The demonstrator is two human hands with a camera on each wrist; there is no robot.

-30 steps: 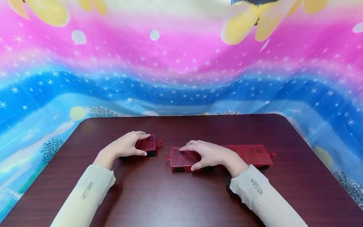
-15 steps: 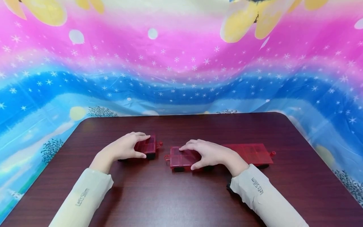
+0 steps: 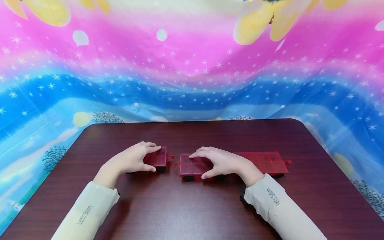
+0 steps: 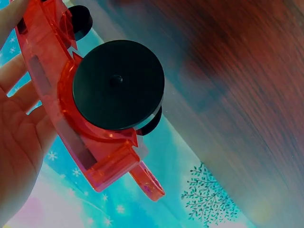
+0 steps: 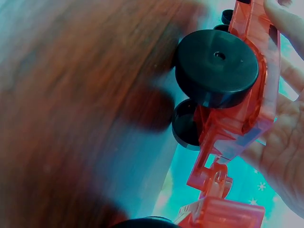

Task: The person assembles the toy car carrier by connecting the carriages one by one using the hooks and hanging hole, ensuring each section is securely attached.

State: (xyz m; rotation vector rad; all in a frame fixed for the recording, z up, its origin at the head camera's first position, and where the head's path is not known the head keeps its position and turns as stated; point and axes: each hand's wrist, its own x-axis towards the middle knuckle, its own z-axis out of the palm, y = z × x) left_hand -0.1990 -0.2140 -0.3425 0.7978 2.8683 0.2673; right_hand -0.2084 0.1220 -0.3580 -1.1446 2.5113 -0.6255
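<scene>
My left hand (image 3: 132, 158) grips a translucent red toy wagon (image 3: 159, 157) from above, thumb on the near side and fingers over the far side. A small peg hitch (image 3: 171, 156) sticks out of its right end. Just right of it, my right hand (image 3: 226, 163) holds a second red wagon (image 3: 189, 165), whose ring hitch (image 3: 176, 165) faces the peg across a small gap. A third red wagon (image 3: 267, 161) lies behind the right wrist; the right wrist view shows a coupling (image 5: 217, 178) between these two. Black wheels (image 4: 118, 84) show under the wagons.
All the wagons are on a dark brown wooden table (image 3: 186, 206) with rounded far corners. A colourful patterned cloth (image 3: 192, 66) hangs behind and around it. Another peg (image 3: 288, 162) juts from the third wagon's right end.
My left hand has shifted its wagon slightly right and nearer to me, so the peg now sits closer to the ring. My right hand and its wagons have stayed almost still.
</scene>
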